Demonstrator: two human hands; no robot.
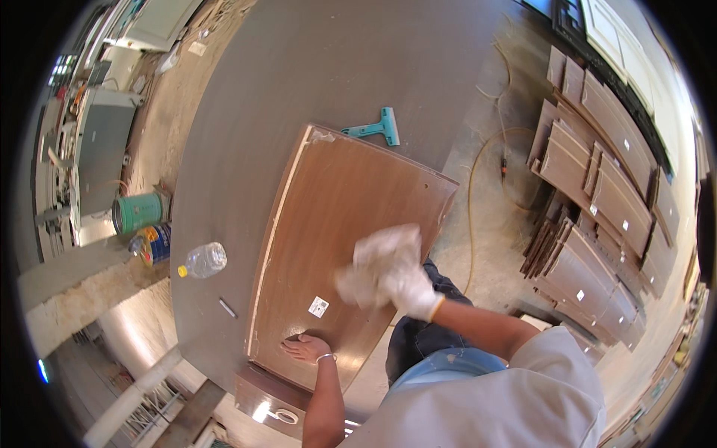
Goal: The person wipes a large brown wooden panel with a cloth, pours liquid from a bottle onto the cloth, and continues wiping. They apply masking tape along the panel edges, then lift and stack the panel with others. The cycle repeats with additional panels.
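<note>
A brown wooden panel with a raised pale edge along its left side lies on the grey table. Bare and wearing a bracelet, my left hand rests on the panel's lower left part, fingers laid out flat, near a small white label. My right hand wears a white glove and is closed on a crumpled whitish cloth over the panel's right side. Motion blurs the cloth, and its folds hide most of the gloved fingers. Beyond the panel's far edge lies a teal scraper.
On the grey table a clear bottle with a yellow cap lies sideways near a small marker-like stick. A green can stands left. Stacked brown panels and a yellow hose occupy the floor right. Scissors lie nearby.
</note>
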